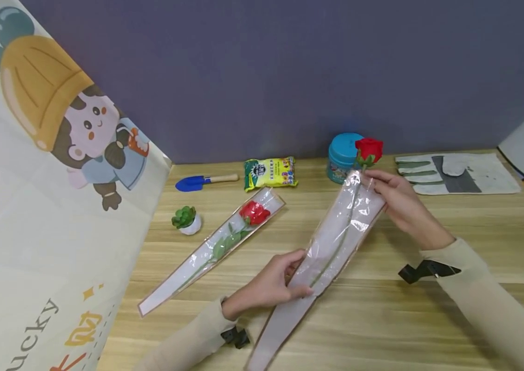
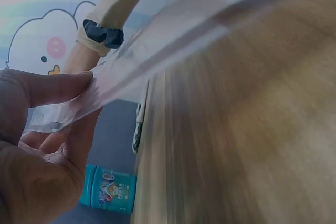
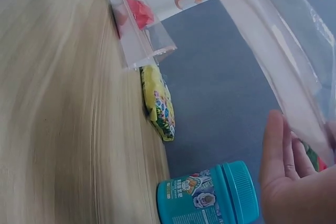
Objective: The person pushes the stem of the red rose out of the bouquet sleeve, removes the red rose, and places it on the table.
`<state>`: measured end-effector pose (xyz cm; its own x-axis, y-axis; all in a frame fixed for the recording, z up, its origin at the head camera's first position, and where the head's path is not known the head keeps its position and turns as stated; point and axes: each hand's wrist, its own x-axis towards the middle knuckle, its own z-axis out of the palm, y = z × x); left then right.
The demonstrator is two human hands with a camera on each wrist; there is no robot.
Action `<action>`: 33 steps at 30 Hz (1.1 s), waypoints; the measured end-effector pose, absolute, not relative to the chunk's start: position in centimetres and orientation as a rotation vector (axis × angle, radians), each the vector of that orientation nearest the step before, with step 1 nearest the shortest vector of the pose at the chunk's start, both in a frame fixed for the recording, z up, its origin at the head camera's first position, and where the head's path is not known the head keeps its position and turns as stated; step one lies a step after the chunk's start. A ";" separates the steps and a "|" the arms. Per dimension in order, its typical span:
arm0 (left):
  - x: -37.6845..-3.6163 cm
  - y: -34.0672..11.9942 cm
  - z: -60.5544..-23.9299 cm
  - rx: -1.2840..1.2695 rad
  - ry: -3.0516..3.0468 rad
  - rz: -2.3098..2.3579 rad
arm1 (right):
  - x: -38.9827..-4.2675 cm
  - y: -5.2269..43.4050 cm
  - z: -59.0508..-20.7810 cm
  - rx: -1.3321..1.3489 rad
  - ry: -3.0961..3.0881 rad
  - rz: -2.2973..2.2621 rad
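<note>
A red rose [image 1: 369, 149] on a long green stem sticks out of the wide end of a clear plastic sleeve [image 1: 336, 242], which slants over the wooden table [image 1: 429, 319]. My left hand [image 1: 296, 281] pinches the sleeve's narrow lower part; the left wrist view shows thumb and fingers [image 2: 58, 90] closed on the plastic [image 2: 157, 51]. My right hand [image 1: 373, 185] holds the sleeve's wide end just under the bloom. In the right wrist view its fingers [image 3: 278, 156] lie against the sleeve [image 3: 273, 51].
A second rose [image 1: 254, 212] in its own sleeve lies on the table to the left. Along the back stand a blue trowel [image 1: 197, 182], a yellow bag [image 1: 269, 173], a teal jar [image 1: 343, 154] and work gloves [image 1: 452, 172]. A small potted succulent [image 1: 186, 220] sits near a cartoon-printed panel [image 1: 34, 180].
</note>
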<state>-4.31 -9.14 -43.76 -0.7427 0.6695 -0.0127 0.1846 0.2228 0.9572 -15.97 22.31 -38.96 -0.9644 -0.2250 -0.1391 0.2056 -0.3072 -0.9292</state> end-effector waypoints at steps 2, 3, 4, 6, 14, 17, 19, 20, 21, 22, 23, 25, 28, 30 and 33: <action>-4.3 -9.2 -43.8 0.771 2.066 1.545 | -15.9 22.2 -39.0 -0.043 1.668 -2.376; -4.3 -9.3 -43.8 0.763 2.062 1.547 | -15.8 22.2 -39.0 -0.054 1.672 -2.390; -4.4 -9.3 -43.8 0.753 2.058 1.550 | -15.8 22.3 -39.0 -0.069 1.676 -2.403; -4.4 -9.4 -43.8 0.738 2.053 1.554 | -15.8 22.4 -39.0 -0.094 1.686 -2.426; -4.4 -10.1 -44.2 0.643 2.054 1.573 | -16.3 23.4 -39.1 -0.092 1.794 -2.438; -4.4 -10.5 -44.2 0.608 2.077 1.579 | -16.6 24.0 -39.2 -0.122 1.751 -2.505; -4.4 -10.8 -44.3 0.596 2.106 1.576 | -16.6 24.5 -39.1 -0.125 1.720 -2.551; -4.4 -10.9 -44.3 0.588 2.117 1.576 | -16.7 24.7 -39.1 -0.116 1.722 -2.567; -4.4 -11.0 -44.3 0.583 2.128 1.579 | -16.7 25.0 -39.1 -0.108 1.712 -2.587; -4.4 -11.2 -44.3 0.572 2.138 1.580 | -16.7 25.2 -39.0 -0.094 1.713 -2.605; -4.4 -11.3 -44.3 0.564 2.148 1.583 | -16.7 25.5 -39.0 -0.079 1.714 -2.622; -4.5 -11.6 -44.3 0.548 2.156 1.596 | -16.7 26.1 -39.1 -0.049 1.718 -2.655; -4.7 -12.1 -44.4 0.553 2.157 1.614 | -16.4 27.2 -39.1 -0.016 1.764 -2.681; -4.8 -12.5 -44.6 0.583 2.157 1.616 | -16.2 28.0 -39.1 -0.008 1.784 -2.697; -4.7 -13.1 -44.9 0.631 2.150 1.618 | -15.8 29.2 -38.9 0.001 1.762 -2.750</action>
<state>-4.73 -13.12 -44.95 -0.8290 0.5585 -0.0286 0.1272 0.2381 0.9629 -15.78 29.15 -38.93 -0.9923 0.1048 0.0664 -0.1041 -0.4127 -0.9049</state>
